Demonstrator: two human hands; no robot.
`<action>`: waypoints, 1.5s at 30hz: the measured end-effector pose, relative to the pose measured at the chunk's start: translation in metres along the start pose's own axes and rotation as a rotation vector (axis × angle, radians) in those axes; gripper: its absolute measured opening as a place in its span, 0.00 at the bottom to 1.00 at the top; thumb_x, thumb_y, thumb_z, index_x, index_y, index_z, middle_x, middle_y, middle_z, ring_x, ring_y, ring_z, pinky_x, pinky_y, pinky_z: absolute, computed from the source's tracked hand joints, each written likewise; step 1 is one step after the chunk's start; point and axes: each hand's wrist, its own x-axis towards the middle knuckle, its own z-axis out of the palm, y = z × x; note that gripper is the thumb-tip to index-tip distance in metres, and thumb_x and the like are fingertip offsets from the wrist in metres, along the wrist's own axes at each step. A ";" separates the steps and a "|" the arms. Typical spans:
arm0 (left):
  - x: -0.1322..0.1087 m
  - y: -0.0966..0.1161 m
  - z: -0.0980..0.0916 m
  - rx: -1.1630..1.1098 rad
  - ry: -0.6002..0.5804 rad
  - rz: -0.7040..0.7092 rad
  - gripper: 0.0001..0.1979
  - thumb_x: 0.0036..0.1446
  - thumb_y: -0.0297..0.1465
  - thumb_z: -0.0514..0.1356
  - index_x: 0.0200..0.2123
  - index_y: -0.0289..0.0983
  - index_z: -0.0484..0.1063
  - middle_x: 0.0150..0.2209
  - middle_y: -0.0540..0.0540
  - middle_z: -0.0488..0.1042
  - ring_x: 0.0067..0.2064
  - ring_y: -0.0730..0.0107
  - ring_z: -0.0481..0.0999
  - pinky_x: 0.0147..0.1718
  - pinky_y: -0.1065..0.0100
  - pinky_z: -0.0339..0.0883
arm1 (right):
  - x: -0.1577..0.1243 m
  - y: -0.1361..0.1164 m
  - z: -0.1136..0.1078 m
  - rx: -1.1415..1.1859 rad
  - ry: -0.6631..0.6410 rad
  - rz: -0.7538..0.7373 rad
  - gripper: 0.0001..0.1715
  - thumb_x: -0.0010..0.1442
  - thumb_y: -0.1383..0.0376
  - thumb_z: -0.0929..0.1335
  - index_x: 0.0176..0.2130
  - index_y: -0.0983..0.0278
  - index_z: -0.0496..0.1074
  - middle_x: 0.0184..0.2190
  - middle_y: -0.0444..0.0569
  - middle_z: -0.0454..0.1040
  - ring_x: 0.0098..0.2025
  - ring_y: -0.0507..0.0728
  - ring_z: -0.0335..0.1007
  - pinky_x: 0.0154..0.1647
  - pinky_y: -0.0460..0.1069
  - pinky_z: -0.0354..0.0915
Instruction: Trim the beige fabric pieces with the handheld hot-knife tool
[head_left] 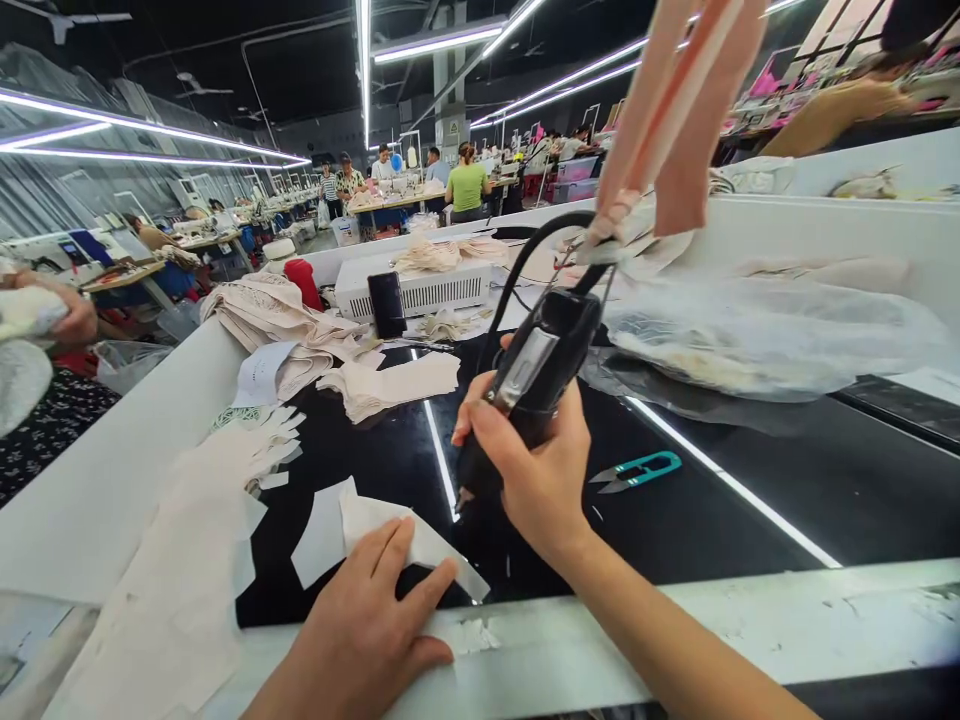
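My right hand [534,470] is closed around a black corded hand tool [534,372], tip pointing down at the glossy black worktable [750,520]. A black cable [525,262] loops up from the tool's top. My left hand [371,625] lies flat, fingers spread, pressing a small pale fabric piece [431,545] onto the table near its front edge. The tool's tip hovers just above and right of that piece. Another cut piece [322,530] lies beside it on the left.
Teal thread snips [637,470] lie right of my hand. Stacks of cream fabric pieces [390,382], a black phone [387,304] against a white box [420,285], a plastic bag of fabric [765,335], and pink strips [679,120] hanging overhead. Other workers sit at far tables.
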 end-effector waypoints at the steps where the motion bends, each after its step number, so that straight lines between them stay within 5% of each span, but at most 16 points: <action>1: 0.000 0.000 0.000 -0.006 -0.001 0.001 0.39 0.52 0.57 0.71 0.61 0.42 0.75 0.56 0.28 0.78 0.54 0.42 0.83 0.48 0.51 0.83 | -0.003 0.001 0.006 0.013 -0.028 0.005 0.15 0.57 0.60 0.75 0.40 0.57 0.68 0.31 0.39 0.73 0.25 0.52 0.70 0.27 0.50 0.71; 18: 0.002 0.003 0.005 -0.073 0.015 -0.040 0.43 0.45 0.55 0.76 0.61 0.43 0.73 0.54 0.29 0.78 0.53 0.41 0.83 0.46 0.48 0.83 | -0.016 0.006 0.026 0.033 -0.113 0.019 0.16 0.59 0.63 0.74 0.40 0.57 0.64 0.30 0.38 0.73 0.26 0.52 0.70 0.30 0.51 0.71; 45: 0.002 0.001 0.005 -0.127 0.006 -0.038 0.37 0.53 0.53 0.74 0.61 0.41 0.74 0.57 0.29 0.75 0.56 0.41 0.79 0.49 0.48 0.81 | -0.015 0.014 0.031 0.001 -0.090 0.042 0.16 0.59 0.62 0.73 0.45 0.57 0.65 0.33 0.41 0.71 0.29 0.52 0.69 0.30 0.50 0.70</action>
